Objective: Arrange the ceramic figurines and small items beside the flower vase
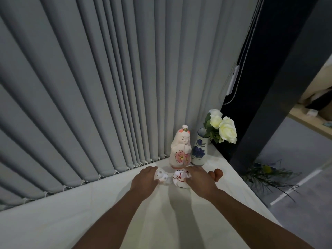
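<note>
Surface: white counter (89, 221), ending at grey vertical blinds (89, 105) at the back.
Flower vase: blue-flowered vase (199, 150) with white roses (226, 129), upright in the far right corner.
Tall figurine: robed ceramic doll (180, 148), upright, just left of the vase and nearly touching it.
Left hand (144, 179): curled around the left side of a small spotted white figurine (162, 177); fingers in contact, grasping it, with the piece apparently resting on the counter.
Right hand (199, 178): fingers laid against the right side of a round white figurine with red lines (179, 179); it appears to be holding it, though the far side of the grip is hidden.
Brown item: a small rounded brown object (216, 174) just beyond the right hand; identity unclear.
Key relation: both small figurines lie side by side directly in front of the tall doll, near its base. The vase stands beyond and to the right, so the right hand is nearer to it.
Judgement: the small pieces look close to final position; remaining work is likely fine spacing and facing.
Risk: a sweep toward the back could knock over the upright doll.
</note>
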The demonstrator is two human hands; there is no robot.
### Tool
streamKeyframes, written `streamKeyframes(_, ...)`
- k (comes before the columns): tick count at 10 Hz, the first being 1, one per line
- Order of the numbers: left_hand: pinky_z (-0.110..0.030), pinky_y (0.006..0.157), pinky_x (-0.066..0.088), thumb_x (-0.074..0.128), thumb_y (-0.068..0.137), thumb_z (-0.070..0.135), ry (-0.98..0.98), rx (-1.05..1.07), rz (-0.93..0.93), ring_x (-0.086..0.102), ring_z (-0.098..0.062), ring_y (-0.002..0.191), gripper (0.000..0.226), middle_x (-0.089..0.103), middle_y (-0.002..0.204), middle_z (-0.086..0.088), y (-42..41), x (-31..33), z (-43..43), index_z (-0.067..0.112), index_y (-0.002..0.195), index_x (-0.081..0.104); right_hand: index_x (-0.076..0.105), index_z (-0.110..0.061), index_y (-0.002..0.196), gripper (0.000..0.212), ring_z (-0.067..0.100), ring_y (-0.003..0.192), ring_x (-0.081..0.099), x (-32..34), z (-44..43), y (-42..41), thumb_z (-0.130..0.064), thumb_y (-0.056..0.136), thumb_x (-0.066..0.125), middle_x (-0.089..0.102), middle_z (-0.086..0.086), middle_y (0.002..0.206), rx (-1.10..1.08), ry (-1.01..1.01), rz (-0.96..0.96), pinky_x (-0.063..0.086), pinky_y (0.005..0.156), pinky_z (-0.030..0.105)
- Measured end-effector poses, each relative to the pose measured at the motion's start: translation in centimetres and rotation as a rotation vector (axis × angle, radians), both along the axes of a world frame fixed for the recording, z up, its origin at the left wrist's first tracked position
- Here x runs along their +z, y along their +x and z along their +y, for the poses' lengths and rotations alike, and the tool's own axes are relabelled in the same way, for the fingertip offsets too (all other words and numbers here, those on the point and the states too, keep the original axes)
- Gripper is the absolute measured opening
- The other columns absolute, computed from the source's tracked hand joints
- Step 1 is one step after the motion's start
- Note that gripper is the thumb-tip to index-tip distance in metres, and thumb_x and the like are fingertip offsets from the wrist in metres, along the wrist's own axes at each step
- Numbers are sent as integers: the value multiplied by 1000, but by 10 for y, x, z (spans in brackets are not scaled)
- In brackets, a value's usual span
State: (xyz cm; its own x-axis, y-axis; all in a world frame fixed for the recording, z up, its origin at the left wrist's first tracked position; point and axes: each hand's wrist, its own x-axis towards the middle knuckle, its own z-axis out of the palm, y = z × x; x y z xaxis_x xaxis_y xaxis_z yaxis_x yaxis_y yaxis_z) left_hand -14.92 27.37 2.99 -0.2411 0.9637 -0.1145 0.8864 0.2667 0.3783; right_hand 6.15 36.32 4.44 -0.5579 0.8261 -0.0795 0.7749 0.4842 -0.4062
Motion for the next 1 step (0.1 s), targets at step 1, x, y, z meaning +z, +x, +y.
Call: streamKeyframes(1,-37,106,37,45,95,38,0,-15,79,36,-22,135,52,40,147,-3,4,9,-12,19,142,34,47,-28,131,39,17,124,45,7,-10,3,-36,93,46,55,-3,133,17,48,-17,37,94,33)
